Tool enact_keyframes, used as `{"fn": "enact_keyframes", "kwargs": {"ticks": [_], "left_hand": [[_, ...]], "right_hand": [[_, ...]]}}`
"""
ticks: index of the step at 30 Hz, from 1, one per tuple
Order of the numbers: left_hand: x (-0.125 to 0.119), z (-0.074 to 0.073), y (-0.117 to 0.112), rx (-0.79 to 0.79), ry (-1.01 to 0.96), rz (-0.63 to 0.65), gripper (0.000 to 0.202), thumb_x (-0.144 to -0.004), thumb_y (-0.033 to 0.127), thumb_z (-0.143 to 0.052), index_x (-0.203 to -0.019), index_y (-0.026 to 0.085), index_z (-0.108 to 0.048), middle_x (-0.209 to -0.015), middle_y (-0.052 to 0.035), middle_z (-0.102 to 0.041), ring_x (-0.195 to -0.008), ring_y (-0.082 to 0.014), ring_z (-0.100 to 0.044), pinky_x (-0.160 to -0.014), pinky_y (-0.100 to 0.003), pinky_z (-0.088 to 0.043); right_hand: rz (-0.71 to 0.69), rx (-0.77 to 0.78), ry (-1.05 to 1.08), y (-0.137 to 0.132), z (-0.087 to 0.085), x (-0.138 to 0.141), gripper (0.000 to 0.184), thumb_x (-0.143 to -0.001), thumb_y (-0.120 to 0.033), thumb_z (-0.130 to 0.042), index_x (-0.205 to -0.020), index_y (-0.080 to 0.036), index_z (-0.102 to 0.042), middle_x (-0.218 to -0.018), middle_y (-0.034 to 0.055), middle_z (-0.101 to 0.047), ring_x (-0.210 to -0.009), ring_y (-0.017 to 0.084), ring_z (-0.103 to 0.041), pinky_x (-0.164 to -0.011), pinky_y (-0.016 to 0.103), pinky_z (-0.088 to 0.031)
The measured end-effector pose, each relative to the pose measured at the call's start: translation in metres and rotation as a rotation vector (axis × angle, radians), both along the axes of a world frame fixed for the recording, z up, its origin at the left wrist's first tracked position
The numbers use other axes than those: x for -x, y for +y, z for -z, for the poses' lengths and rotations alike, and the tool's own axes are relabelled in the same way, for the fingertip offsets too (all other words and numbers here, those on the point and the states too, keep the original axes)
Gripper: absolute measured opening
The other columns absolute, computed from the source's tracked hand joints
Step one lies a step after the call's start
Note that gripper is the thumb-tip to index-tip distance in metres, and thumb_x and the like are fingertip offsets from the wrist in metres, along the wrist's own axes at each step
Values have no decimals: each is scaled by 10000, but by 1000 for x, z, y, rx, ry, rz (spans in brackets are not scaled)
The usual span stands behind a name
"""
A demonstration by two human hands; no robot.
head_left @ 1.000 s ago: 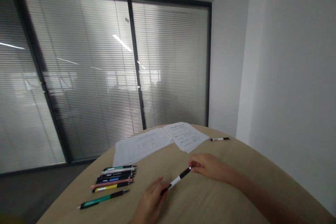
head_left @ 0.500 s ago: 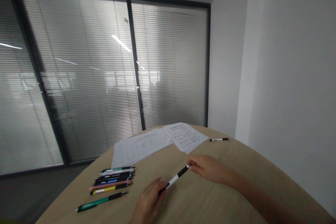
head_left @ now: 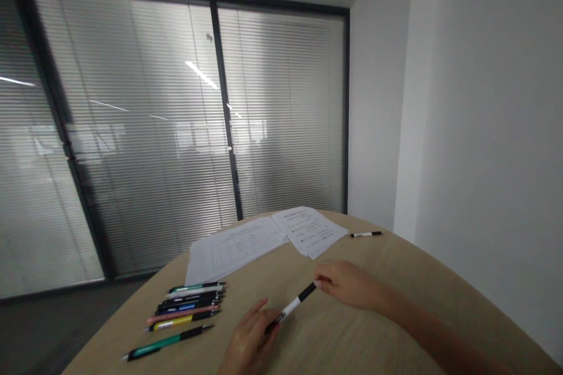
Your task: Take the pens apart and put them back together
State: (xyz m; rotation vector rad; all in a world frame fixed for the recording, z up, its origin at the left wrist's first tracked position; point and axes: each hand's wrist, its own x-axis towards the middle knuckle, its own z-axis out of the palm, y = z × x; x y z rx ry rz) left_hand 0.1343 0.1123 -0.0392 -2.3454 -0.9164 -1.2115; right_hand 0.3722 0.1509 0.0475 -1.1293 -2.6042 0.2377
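Note:
Between my two hands a white pen point(head_left: 291, 306) with black ends slants up to the right above the table. My left hand point(head_left: 251, 334) grips its lower black end between thumb and fingers. The silver tip at the upper end is pinched by my right hand point(head_left: 341, 282). To the left of my left hand lies a green pen point(head_left: 166, 342) with a black grip. Just beyond it, a yellow pen point(head_left: 178, 321) and several others in pink, blue, black, white and green lie in a close row.
Printed sheets point(head_left: 240, 249) and another printed page point(head_left: 308, 231) lie at the far side of the round wooden table point(head_left: 352, 340). A second white-and-black pen point(head_left: 366, 234) rests near the right edge. Glass panels with blinds point(head_left: 281, 111) stand behind.
Both hands keep hold of the white pen in almost the same pose. The view has shifted very slightly; the pens and papers on the table stay put.

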Motion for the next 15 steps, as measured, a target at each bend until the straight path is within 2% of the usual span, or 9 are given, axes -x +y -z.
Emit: {"fn": "enact_keyframes", "kwargs": {"ticks": [3, 5, 8, 10, 12, 15], "left_hand": [[2, 8, 0, 67, -32, -43, 138, -840, 271, -484, -965, 225, -524, -715, -4, -673, -855, -181, -637, -787, -277, -519], [1, 14, -2, 115, -83, -50, 205, -825, 281, -512, -1026, 240, -501, -759, -14, -676, -881, -193, -627, -764, -273, -530], [-6, 17, -7, 219, -224, 22, 315, -829, 304, -504, -1132, 264, -428, -803, -16, -665, -747, -160, -650, -710, -245, -541], [-12, 16, -11, 293, -352, 85, 363, -835, 324, -494, -1173, 278, -369, -783, -2, -652, -670, -141, -643, -652, -224, -543], [-17, 10, -13, 378, -476, 144, 402, -829, 343, -507, -1183, 280, -328, -761, 6, -643, -668, -148, -635, -615, -224, -537], [-18, -3, -15, 513, -660, 245, 398, -848, 373, -471, -1183, 259, -289, -753, 3, -638, -595, -145, -610, -589, -249, -520]], "right_hand": [[-29, -195, -69, -14, -1, 11, 194, -783, -125, -439, -900, -152, -591, -945, 95, -602, -919, 217, -509, -805, 333, -338], [-138, -234, -107, -26, 4, 22, 250, -764, -111, -462, -990, -161, -557, -973, 90, -603, -935, 220, -509, -836, 350, -336], [-276, -180, -119, -37, 22, 37, 304, -759, -233, -539, -1056, -175, -518, -993, 79, -611, -923, 227, -535, -841, 360, -357], [-264, -151, -92, -37, 33, 43, 342, -757, -269, -548, -1082, -171, -502, -1019, 92, -606, -915, 240, -546, -818, 357, -376], [-267, -102, -30, -34, 40, 45, 389, -770, -215, -517, -1153, -195, -456, -1073, 89, -587, -935, 231, -544, -798, 325, -385], [-343, 58, 161, -31, 37, 42, 480, -772, -132, -449, -1231, -252, -376, -1135, 55, -551, -970, 184, -526, -794, 266, -379]]}}
